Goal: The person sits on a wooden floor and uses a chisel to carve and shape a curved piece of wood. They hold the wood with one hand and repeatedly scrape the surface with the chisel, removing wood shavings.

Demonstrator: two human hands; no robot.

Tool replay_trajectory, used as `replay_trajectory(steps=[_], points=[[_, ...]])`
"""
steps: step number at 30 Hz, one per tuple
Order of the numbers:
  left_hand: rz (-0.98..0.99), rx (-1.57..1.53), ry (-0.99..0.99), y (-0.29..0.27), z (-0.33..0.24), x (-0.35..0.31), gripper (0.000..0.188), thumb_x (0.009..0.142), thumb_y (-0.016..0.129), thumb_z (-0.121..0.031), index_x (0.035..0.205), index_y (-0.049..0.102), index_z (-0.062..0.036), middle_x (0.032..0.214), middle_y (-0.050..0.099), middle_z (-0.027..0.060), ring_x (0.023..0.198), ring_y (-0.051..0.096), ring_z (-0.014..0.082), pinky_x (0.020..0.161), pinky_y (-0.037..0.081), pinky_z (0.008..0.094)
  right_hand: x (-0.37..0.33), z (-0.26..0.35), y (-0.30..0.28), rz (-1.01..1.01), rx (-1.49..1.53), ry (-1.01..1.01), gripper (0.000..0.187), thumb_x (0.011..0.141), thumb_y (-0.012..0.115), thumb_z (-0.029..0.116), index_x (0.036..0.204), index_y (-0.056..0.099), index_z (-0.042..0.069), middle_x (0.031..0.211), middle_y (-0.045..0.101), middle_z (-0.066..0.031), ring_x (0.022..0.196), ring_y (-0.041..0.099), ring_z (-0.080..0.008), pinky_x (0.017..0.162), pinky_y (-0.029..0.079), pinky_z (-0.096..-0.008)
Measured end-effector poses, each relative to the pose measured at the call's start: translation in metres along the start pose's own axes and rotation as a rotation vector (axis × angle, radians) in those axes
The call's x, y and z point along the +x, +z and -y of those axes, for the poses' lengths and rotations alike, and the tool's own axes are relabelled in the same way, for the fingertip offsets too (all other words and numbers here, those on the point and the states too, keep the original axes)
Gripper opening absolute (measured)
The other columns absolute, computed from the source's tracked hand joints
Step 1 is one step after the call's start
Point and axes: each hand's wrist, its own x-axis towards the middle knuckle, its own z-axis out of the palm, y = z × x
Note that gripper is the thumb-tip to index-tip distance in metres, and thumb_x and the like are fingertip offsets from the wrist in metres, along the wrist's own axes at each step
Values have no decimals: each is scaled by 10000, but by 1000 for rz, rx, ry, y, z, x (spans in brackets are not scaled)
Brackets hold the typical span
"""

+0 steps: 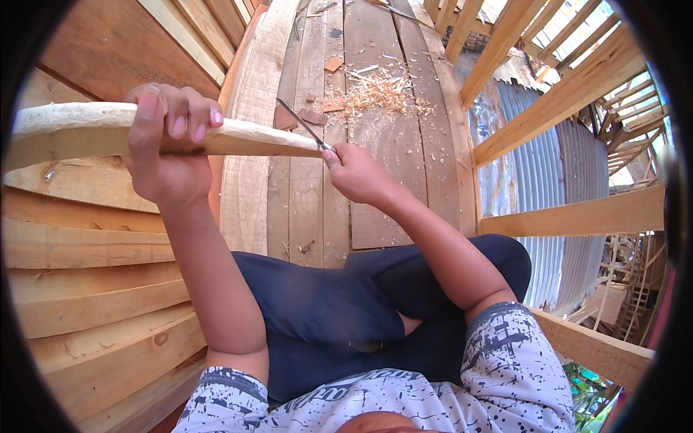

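Long pale wooden stick with a carved pointed end (144,133), held up sideways over the plank floor (375,180). Left hand (167,148) clamped around its middle, fingers (184,115) curled over the top. Right hand (357,173) closed on a thin metal blade (303,124), touching the stick's pointed tip. Pile of light wood shavings (375,92) near the far edge of the floor. Stacked planks (94,289) along the left edge.
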Motion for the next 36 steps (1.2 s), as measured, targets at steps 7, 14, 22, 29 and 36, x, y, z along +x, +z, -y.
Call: replay_trajectory(steps=[7,14,22,29,36], points=[[236,-99,12,-20,-1,-1,173,992,507,-221,843,504,-133,671,415,-23,609,431,131,687,428,353,-18,19,3,-38,-129,-49,379,1015,454,259,943,624,-72,842,658,-289,807,634,-481,758,486,-533],[292,-134,82,-8,8,0,183,983,550,-211,846,486,-108,660,452,-2,581,471,137,626,468,343,17,-69,11,104,-304,146,405,1026,431,295,962,619,-58,898,662,-286,858,639,-462,770,491,-511],[168,-88,139,-2,8,-7,167,939,589,-154,1038,486,-67,667,530,38,577,543,159,595,511,321,-44,-12,3,-24,-1,-129,356,1046,410,259,903,537,-42,788,599,-247,748,583,-421,707,440,-498],[-242,131,310,7,19,-10,372,874,619,-68,1183,418,-18,626,486,28,498,483,98,494,466,222,-43,2,10,-38,49,-165,290,1021,456,238,995,576,-25,847,639,-283,835,621,-467,740,462,-539],[-397,120,255,9,22,-6,220,822,584,-19,1014,484,-57,642,445,0,484,416,73,431,402,209,-25,-15,51,-219,139,-309,254,987,484,217,961,583,-15,805,649,-275,800,622,-487,733,467,-578]])
